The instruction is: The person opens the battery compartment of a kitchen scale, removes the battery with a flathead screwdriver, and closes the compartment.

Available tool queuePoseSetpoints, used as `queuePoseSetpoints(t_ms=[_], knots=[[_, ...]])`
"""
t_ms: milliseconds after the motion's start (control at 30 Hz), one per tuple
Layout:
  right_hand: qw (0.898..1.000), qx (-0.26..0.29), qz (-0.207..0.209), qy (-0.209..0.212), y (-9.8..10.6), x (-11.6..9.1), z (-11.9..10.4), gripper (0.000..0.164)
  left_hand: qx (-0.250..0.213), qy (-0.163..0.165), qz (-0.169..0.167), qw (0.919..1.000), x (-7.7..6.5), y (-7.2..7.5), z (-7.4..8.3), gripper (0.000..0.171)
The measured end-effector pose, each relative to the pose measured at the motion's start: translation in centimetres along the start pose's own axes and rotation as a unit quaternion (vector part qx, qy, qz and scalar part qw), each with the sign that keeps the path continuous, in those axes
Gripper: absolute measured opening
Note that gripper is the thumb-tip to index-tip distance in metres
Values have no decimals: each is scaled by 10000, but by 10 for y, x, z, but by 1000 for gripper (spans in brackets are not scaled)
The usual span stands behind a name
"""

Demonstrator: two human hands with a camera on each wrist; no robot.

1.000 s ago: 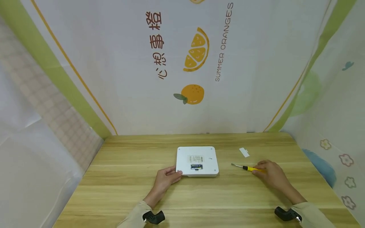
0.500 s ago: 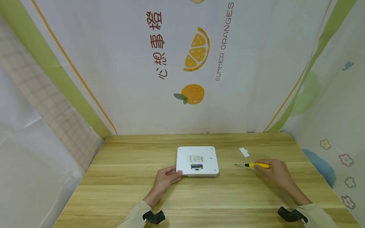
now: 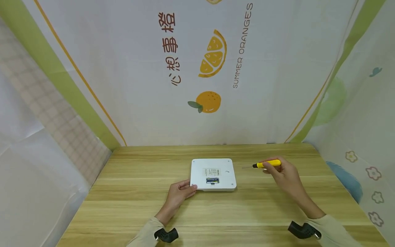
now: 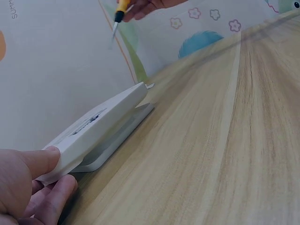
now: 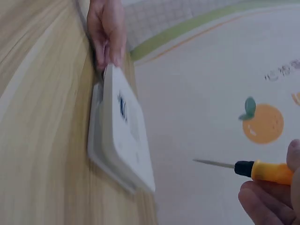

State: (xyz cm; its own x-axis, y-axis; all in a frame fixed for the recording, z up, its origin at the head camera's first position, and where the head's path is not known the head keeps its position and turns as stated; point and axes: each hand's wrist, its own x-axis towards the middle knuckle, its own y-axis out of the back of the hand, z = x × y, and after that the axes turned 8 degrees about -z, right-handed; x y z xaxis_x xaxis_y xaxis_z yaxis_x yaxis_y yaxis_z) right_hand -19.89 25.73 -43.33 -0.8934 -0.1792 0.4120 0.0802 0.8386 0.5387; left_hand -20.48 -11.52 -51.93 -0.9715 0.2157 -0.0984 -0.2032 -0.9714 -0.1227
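Observation:
A white flat kitchen scale (image 3: pixel 213 171) lies upside down on the table, with its label facing up. In its uncovered battery compartment sits a dark battery (image 3: pixel 212 180). My left hand (image 3: pixel 179 197) grips the scale's near left corner, thumb on top and fingers beneath, as the left wrist view shows. My right hand (image 3: pixel 285 175) holds a yellow-handled screwdriver (image 3: pixel 269 164) up above the table, right of the scale, its shaft pointing left. The tip is apart from the scale. A small white battery cover (image 4: pixel 150 86) lies beyond the scale, mostly hidden in the head view by the right hand and screwdriver.
The wood-grain table (image 3: pixel 148 212) reaches back to a hanging white cloth (image 3: pixel 154 113) printed with oranges. More printed cloth (image 3: pixel 370 137) hangs along the right side. A black wrist mount (image 3: pixel 166 235) sits at each sleeve.
My right hand has lifted the screwdriver from near the table, then moved it up and left toward the scale, passing in front of the cover. The left hand and scale have stayed put.

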Motion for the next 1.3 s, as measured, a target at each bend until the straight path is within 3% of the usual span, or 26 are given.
queuePoseSetpoints(t_ms=[233, 700, 1067, 1300], knots=[[9989, 102, 187, 415, -27, 18, -17, 11, -35, 67, 112, 9999, -1, 0, -1, 49], [9994, 332, -117, -11, -79, 29, -17, 19, -94, 53, 141, 9998, 1, -1, -1, 48], [9988, 356, -263, -231, -96, 28, -14, 18, -115, 22, 97, 9999, 2, -1, -3, 49], [9991, -129, -317, -250, -101, 27, -16, 17, -134, 31, 77, 9999, 2, -1, -2, 49]])
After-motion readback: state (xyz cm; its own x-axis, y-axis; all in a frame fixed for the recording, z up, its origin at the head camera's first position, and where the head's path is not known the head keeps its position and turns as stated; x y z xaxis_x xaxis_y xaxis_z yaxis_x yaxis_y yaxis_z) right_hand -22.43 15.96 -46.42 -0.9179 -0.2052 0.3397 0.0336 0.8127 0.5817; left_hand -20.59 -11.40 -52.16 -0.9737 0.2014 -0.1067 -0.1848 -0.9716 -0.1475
